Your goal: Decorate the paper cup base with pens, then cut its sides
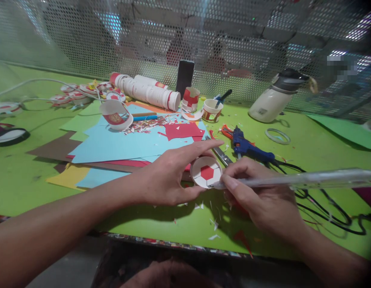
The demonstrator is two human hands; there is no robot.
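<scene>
- One green tabletop (179,228) carries the glue gun (244,145), probably for easy reach.
- Paper sheets (113,140) lie left of the glue gun, leaving room.
- Left hand (170,172): fingers clamped around a white disc (207,173), likely steadying it.
- Right hand (260,204): fingers pinched low on a pen (311,179), probably for control.
- Disc: near-left of the glue gun.

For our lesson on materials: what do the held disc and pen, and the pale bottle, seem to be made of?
Held disc: probably paper or card; its face looks matte, without shine.
Held pen: likely clear, glossy plastic, judging by its see-through barrel.
Pale bottle: smooth, faintly shiny body, perhaps plastic or coated metal; the look leaves it open.
</scene>
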